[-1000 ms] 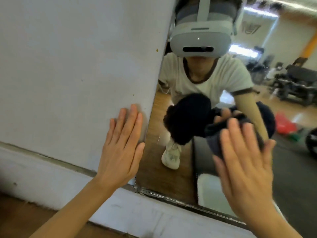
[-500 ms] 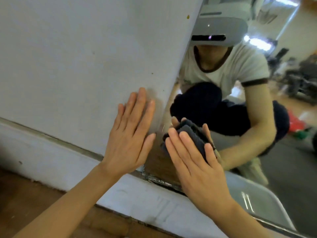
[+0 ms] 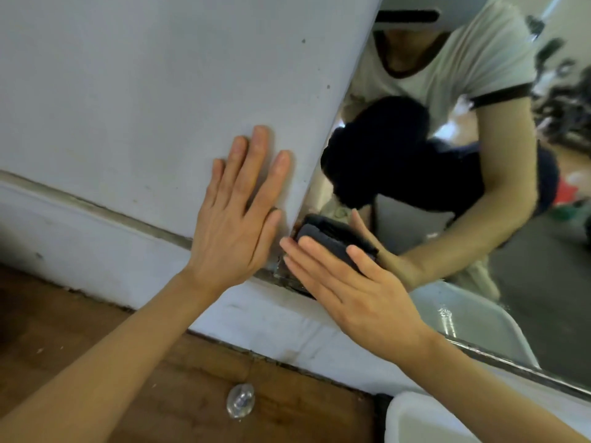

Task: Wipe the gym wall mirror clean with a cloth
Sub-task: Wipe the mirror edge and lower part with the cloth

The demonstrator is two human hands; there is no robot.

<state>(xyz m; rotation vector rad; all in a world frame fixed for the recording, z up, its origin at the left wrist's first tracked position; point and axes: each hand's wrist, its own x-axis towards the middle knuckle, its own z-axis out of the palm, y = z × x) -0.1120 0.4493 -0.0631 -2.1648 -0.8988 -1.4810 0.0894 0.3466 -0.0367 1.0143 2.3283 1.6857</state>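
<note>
Right hand (image 3: pixel 358 295) flat over cloth (image 3: pixel 332 241)

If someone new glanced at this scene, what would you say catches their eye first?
Most striking are the two flat hands at the centre: the left hand rests on the white wall, and the right hand presses a dark cloth into the bottom corner of the mirror. In the mirror, upper right, the crouching person's reflection fills the glass. Low down, a small clear object lies on the wooden floor.

Cloth (image 3: pixel 332 247) mostly under right-hand fingers; white bin (image 3: pixel 425 420) cropped at bottom edge.
</note>
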